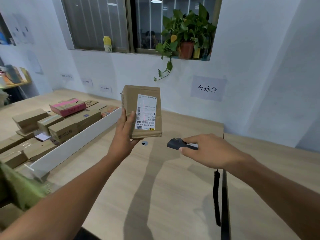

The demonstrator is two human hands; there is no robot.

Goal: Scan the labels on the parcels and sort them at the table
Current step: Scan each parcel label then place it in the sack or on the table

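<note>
The small brown cardboard parcel [143, 110] is held upright in the air, white label [146, 112] toward the camera, the left hand [125, 134] gripping its lower left edge. Right of that grip, the right hand [207, 149] clasps a dark handheld scanner [174, 143] aimed at the label. Scanning seems under way, sorting undone. Left of the grip lie many cardboard boxes [57, 125], sorted or waiting unclear.

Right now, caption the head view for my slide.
Left hand holds a cardboard parcel, its label turned toward the scanner in the right hand.
</note>
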